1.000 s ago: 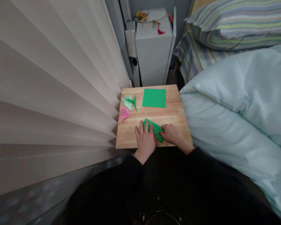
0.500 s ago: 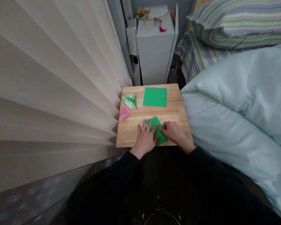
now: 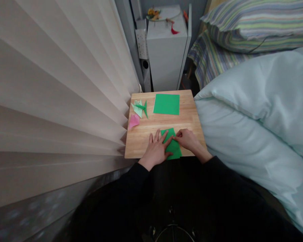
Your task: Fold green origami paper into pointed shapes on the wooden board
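The green paper [image 3: 176, 150] you're working on lies flat on the table [image 3: 138, 144], its lower end reaching the near edge. Your left hand [image 3: 155, 150] is spread across its left side, fingers fanned and holding it down. Your right hand [image 3: 189, 140] has its fingertips drawn together at the paper's right edge; you can't tell from here whether they pinch it or press on it.

By its narrow outline, it looks folded already, though your left hand covers part. It has none of the points seen on the shaped pieces, so it seems at an early, flat stage; how many folds remain can't be told.

Beyond your hands, a flat green sheet [image 3: 166, 104] sits toward the table's far side, not folded as far as you can see. At the far left are a pale green folded piece [image 3: 137, 112], a darker green one [image 3: 145, 109] touching it, and a pink one [image 3: 134, 121] just nearer you.
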